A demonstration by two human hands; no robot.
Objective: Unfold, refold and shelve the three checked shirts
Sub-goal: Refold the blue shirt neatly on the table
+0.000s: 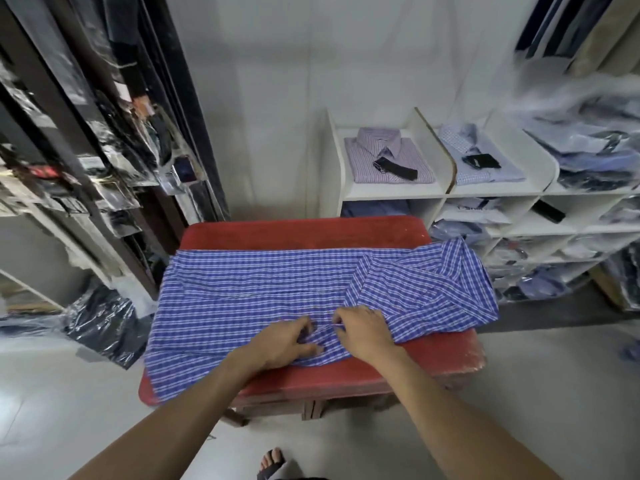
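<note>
A blue checked shirt (249, 289) lies spread across the red table (304, 230), its collar end bunched at the right. My left hand (282, 344) and my right hand (363, 329) meet at the shirt's near edge, each with fingers curled into the cloth, pinching a fold between them. A folded purple checked shirt (388, 147) lies in the left top bay of the white shelf (391, 192). In the bay beside it lies a folded light blue checked shirt (485, 174).
Lower shelf cubbies (519, 230) hold bagged shirts. A heap of plastic-wrapped shirts (595, 147) fills the top right bay. A dark rack of bagged clothes (86, 133) stands at the left. A dark plastic bag (104, 323) lies on the floor. My foot (273, 462) shows below.
</note>
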